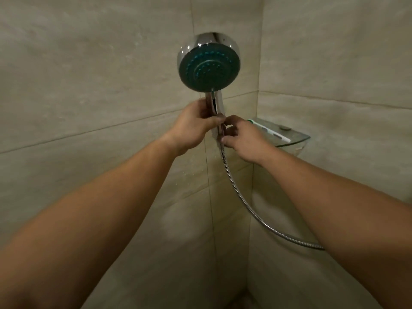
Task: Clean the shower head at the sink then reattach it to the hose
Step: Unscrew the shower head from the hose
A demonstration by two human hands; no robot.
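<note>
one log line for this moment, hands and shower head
left hand grips shower head handle | right hand pinches hose joint | wall tiled

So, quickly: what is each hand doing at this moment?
Left hand: grips the shower head by its handle.
Right hand: pinches the hose fitting below the handle.

The shower head (209, 61) at twelve o'clock has a bright chrome shell and a teal face, dotted with rings of small blue nozzles. Its handle is mirror chrome too. The hose (239, 197) — silver, finely ribbed — curves toward four o'clock. At three o'clock, the glass shelf (296, 139) shows a green-tinged edge and carries a white toothbrush (270, 130) with green markings. The wall tiles (89, 85) are mottled beige — with darker grout lines.
</note>
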